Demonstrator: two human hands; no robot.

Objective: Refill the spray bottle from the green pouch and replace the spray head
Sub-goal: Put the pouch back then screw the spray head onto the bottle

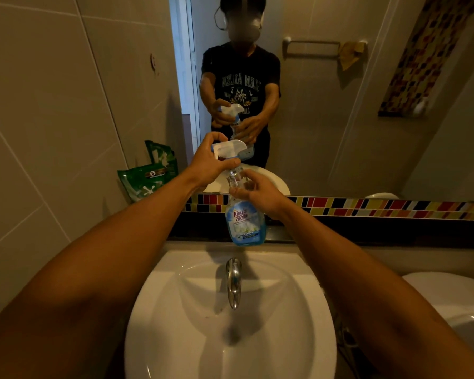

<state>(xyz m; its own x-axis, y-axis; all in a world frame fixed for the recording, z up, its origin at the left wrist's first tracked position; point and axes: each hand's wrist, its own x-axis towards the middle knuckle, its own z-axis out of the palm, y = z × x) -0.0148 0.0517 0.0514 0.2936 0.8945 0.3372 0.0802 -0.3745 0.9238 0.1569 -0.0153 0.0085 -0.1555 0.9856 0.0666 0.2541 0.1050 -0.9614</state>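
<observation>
Blue liquid fills the lower part of the spray bottle (244, 220), which is held upright in the air above the back edge of the white sink (175, 310), just over the chrome tap (233, 280). Right hand (259, 194) is wrapped round the bottle's clear neck & shoulder, fingers closed on it. Left hand (210, 164) is clamped on the white-and-blue spray head (229, 149), which sits at the top of the neck; can't tell if it's fully seated or screwed on, the fingers cover the collar. Nozzle end points right. Green pouch (145, 179) stands at the far left end of the ledge behind the sink, leaning vs the tiled wall (52, 105), well apart from both hands; top looks crumpled. Mirror (340, 119) behind shows the same hold on bottle & head. Multicolour mosaic strip (367, 206) runs along the mirror's bottom edge.
</observation>
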